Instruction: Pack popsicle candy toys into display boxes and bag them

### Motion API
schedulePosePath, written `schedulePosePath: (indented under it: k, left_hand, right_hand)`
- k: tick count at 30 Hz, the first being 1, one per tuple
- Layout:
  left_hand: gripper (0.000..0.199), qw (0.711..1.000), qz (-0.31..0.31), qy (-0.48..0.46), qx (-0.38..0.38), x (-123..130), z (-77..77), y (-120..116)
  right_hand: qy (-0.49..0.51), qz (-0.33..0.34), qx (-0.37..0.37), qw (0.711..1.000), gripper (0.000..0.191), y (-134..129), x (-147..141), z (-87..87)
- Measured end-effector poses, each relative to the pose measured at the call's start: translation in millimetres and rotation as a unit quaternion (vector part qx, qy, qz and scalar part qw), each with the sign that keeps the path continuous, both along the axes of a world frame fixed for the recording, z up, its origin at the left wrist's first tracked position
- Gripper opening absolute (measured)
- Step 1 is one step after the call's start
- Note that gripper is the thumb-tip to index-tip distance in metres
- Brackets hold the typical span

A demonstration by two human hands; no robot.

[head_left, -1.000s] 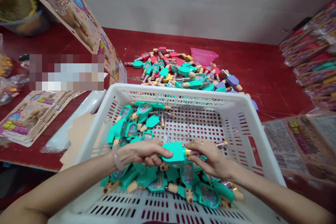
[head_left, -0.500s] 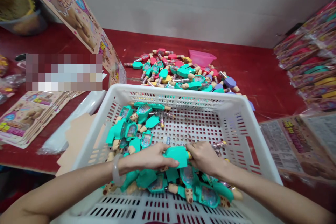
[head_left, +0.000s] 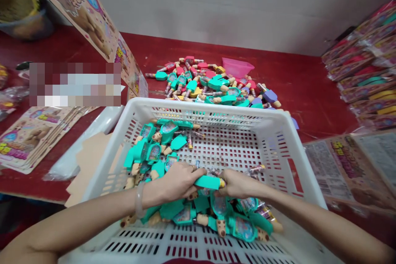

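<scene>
Over the white plastic basket (head_left: 201, 109), my left hand (head_left: 177, 182) is closed on the body of a teal plastic toy (head_left: 206, 182), whose narrow side faces up. My right hand (head_left: 236, 184) pinches the toy's other end, where a small yellow-capped tube (head_left: 222, 183) shows between the fingers. Most of that tube is hidden by the hand. Under both hands lie many teal toys (head_left: 244, 227), some with brown-spotted beige ends (head_left: 221, 227). Loose clear tubes (head_left: 256, 168) with yellow ends lie among them.
Behind the basket is a heap of teal, red, yellow and purple toys (head_left: 192, 86) with a pink scoop-like container (head_left: 237, 67). Printed cards (head_left: 34, 136) and a plastic bag stack (head_left: 83, 144) lie left, beside a tall printed board (head_left: 93, 20). Packed toys (head_left: 371, 74) are stacked right.
The teal toy has turned from its broad face to its narrow side. My left fingers have rolled over its top, and my right hand has shifted slightly with it.
</scene>
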State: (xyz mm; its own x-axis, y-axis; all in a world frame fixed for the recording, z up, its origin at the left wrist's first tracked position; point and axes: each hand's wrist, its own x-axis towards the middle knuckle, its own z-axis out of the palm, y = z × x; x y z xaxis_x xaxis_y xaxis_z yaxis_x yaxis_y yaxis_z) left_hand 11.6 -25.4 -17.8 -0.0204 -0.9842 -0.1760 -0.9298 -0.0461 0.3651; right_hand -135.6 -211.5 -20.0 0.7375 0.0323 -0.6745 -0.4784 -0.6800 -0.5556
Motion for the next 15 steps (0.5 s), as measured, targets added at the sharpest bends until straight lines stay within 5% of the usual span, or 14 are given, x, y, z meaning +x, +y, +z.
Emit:
schedulePosePath:
  k: [2,4,6,8,10,12,15]
  left_hand:
    - [0.031,0.999,0.032,0.019,0.008,5.6,-0.5,-3.4]
    - [0.029,0.986,0.099,0.126,0.034,12.7,2.2,-7.9]
    - [0.041,0.939,0.172,0.288,0.078,19.7,5.0,-12.1]
    - [0.056,0.860,0.233,0.440,0.115,25.5,6.9,-15.8]
    - [0.068,0.787,0.287,0.535,0.107,30.1,8.5,-19.3]
    - [0.072,0.744,0.342,0.572,0.050,34.1,10.2,-22.8]
    - [0.068,0.731,0.385,0.563,-0.013,39.3,11.0,-26.2]
  right_hand:
    - [-0.041,0.002,-0.026,0.999,0.022,-1.5,1.9,-3.5]
    - [-0.127,0.025,-0.128,0.983,0.013,-4.2,2.9,-5.3]
    - [-0.194,0.041,-0.226,0.954,0.012,-11.2,3.9,-4.7]
    - [-0.225,0.027,-0.242,0.944,0.008,-23.8,5.3,-1.6]
    - [-0.251,-0.034,-0.197,0.947,0.004,-40.8,7.2,3.7]
    - [-0.311,-0.140,-0.118,0.933,0.008,-58.7,9.2,11.1]
    - [-0.430,-0.298,0.066,0.850,0.035,-79.9,11.6,23.2]
